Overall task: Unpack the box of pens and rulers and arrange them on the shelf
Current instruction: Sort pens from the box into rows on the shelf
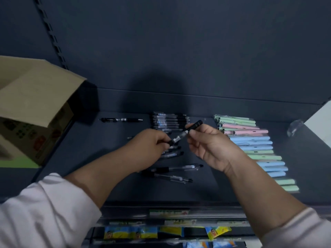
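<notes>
Over the dark matte metal shelf [206, 190], a slim black plastic pen with a clear barrel [186, 134] sits tilted between both hands. The left hand [148, 147] curls round its lower end and the right hand [209, 145] pinches its upper half. A stack of glossy black pens [170, 120] lies behind, smooth pastel tubular pens [254, 142] lie in a row on the right, and a brown cardboard box [35, 104] stands on the left.

box [34, 108] left on shelf [223, 185], pens [170, 119] right.
</notes>
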`<state>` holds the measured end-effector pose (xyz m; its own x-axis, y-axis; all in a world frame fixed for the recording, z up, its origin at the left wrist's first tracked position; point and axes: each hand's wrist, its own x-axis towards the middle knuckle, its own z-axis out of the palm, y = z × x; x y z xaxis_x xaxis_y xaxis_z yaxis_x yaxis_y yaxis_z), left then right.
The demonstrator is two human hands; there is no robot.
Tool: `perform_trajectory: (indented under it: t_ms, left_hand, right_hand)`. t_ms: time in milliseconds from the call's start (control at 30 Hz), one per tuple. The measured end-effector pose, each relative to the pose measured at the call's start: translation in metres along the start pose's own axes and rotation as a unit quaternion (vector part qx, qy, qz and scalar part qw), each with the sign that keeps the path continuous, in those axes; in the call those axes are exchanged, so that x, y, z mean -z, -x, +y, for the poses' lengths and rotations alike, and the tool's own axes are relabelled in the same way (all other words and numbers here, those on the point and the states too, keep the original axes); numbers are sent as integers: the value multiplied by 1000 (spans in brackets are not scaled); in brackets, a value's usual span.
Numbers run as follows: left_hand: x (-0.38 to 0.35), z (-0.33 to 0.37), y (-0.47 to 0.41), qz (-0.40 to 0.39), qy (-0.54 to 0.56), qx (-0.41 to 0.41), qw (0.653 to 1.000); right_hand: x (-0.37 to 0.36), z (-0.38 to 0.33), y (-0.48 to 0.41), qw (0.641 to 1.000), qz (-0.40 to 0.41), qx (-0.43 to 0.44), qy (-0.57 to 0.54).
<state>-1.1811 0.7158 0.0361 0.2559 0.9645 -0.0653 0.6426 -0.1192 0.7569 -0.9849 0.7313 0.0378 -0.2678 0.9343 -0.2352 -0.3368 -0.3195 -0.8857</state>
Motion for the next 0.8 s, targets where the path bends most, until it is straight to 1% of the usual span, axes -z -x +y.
perform_trajectory:
  t_ms: [67, 133, 200, 233, 267, 333, 367, 433, 467, 533, 633, 667, 700, 733, 800]
  left_hand:
    - [0, 0, 0, -1, 22, 9, 1000]
    - [2, -4, 0, 13, 44, 16, 999]
    - [12, -11, 0, 52, 41, 27, 997]
    - [18, -17, 0, 79, 18, 37, 996]
    - [26, -24, 0, 106, -21, 50, 993]
    - [44, -41, 2, 148, -122, 80, 978]
    - [53, -50, 4, 158, -160, 97, 969]
    - [69, -66, 10, 176, -199, 127, 956]
    - [75, -74, 13, 184, -205, 137, 952]
    - [84, -85, 18, 192, -213, 152, 946]
    - [90, -95, 23, 202, -229, 156, 939]
    - [91, -97, 23, 206, -238, 149, 937]
    - [91, -97, 23, 209, -247, 138, 936]
    - [89, -97, 22, 208, -253, 123, 937]
    - [84, -92, 18, 194, -240, 82, 948]
  right_hand:
    - [-10, 0, -6, 1000, -12, 0, 6]
    - [-23, -1, -15, 999, -21, 17, 43]
    - [-42, -5, -27, 991, -22, 62, 113]
    - [-51, -6, -35, 978, -14, 101, 181]
    - [-60, -7, -44, 953, -6, 142, 267]
    - [-77, -4, -65, 887, -3, 201, 416]
    - [-85, 1, -77, 851, -13, 213, 480]
    - [-100, 17, -101, 771, -40, 219, 596]
    - [-109, 26, -112, 737, -56, 217, 638]
    - [-125, 43, -129, 686, -91, 225, 686]
    - [-144, 59, -147, 642, -123, 233, 720]
    - [-147, 60, -151, 634, -125, 229, 728]
    - [-148, 58, -152, 637, -123, 224, 727]
    - [-145, 52, -150, 656, -110, 221, 713]
    - [-128, 32, -138, 717, -67, 227, 656]
